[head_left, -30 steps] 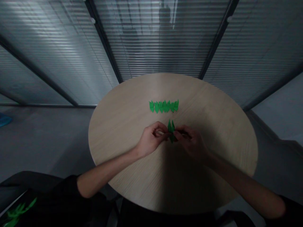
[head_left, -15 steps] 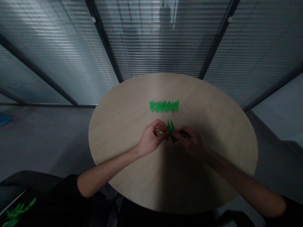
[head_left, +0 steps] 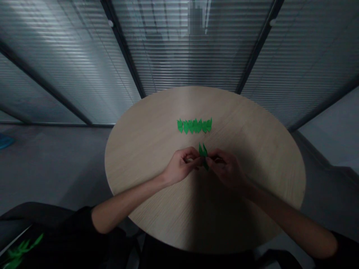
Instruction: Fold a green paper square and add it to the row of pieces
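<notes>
A small green folded paper piece [head_left: 203, 150] with two pointed tips is pinched between both hands above the table. My left hand [head_left: 182, 164] grips its left side with thumb and fingers closed. On its right side, my right hand [head_left: 226, 168] pinches it too. The fingers cover the middle of the paper, while a darker lower point shows beneath them. Beyond the hands, several similar green folded pieces [head_left: 194, 126] lie side by side in a row on the table.
The round wooden table [head_left: 140, 138] fills the middle of the view. Behind it stand glass partitions with blinds [head_left: 179, 67]. More green pieces [head_left: 24, 250] appear at lower left beside a dark chair [head_left: 39, 211]. A blue object [head_left: 5, 141] sits on the floor at far left.
The fingers of my left hand have curled in and lowered slightly toward the paper. The held piece has shifted a little, and the row has stayed still.
</notes>
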The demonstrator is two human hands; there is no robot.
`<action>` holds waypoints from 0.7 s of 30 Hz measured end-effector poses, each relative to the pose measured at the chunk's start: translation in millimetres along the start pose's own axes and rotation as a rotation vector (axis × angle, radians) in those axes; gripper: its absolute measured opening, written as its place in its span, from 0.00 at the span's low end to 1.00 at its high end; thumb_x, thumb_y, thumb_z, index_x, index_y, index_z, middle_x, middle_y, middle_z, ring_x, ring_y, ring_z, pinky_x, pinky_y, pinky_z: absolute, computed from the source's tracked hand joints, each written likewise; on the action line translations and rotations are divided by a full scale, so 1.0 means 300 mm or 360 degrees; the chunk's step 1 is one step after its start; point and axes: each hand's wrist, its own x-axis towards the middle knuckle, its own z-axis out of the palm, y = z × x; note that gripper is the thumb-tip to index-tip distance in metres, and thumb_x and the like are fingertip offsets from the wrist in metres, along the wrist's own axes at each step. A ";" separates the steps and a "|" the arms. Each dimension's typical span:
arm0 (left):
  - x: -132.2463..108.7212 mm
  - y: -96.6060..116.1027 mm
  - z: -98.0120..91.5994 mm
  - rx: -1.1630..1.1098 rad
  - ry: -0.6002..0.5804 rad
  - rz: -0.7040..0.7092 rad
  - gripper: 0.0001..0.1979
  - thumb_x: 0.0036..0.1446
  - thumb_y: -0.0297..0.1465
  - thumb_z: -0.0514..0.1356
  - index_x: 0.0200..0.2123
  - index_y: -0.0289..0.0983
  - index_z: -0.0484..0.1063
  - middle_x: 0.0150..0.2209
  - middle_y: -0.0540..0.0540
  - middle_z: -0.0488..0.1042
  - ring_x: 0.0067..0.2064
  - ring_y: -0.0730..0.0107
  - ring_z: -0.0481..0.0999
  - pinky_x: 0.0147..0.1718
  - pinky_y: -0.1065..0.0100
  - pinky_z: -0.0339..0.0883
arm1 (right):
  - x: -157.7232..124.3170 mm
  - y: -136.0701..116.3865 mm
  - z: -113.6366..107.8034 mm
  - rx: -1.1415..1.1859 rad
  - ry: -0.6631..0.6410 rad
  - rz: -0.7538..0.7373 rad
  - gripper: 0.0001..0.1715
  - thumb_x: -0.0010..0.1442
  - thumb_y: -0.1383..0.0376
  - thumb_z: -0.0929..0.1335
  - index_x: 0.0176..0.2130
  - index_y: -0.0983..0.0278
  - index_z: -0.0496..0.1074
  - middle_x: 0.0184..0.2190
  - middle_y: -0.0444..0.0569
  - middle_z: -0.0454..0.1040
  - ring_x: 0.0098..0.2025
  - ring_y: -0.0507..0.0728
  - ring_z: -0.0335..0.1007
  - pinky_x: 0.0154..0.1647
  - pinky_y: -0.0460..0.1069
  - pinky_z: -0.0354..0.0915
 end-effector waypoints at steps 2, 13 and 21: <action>-0.002 0.002 -0.002 0.0029 0.0001 0.0007 0.17 0.57 0.40 0.70 0.30 0.35 0.71 0.24 0.50 0.73 0.25 0.74 0.75 0.24 0.73 0.68 | 0.000 -0.001 0.000 -0.0055 0.0006 -0.0018 0.09 0.66 0.59 0.69 0.37 0.62 0.75 0.30 0.47 0.79 0.32 0.55 0.78 0.35 0.49 0.73; -0.003 0.008 0.001 0.0021 -0.0036 0.0004 0.17 0.57 0.42 0.70 0.32 0.34 0.72 0.25 0.48 0.75 0.26 0.72 0.76 0.26 0.71 0.71 | -0.001 0.000 -0.003 0.0076 0.0000 0.0053 0.14 0.67 0.55 0.70 0.35 0.61 0.76 0.29 0.46 0.80 0.31 0.55 0.78 0.33 0.48 0.74; 0.010 0.004 -0.003 -0.0054 -0.0030 -0.0030 0.14 0.59 0.38 0.68 0.32 0.34 0.73 0.26 0.49 0.77 0.26 0.74 0.78 0.28 0.72 0.75 | 0.008 0.001 0.005 0.0265 0.0051 0.0199 0.17 0.66 0.52 0.70 0.36 0.62 0.78 0.28 0.48 0.80 0.30 0.55 0.78 0.31 0.48 0.74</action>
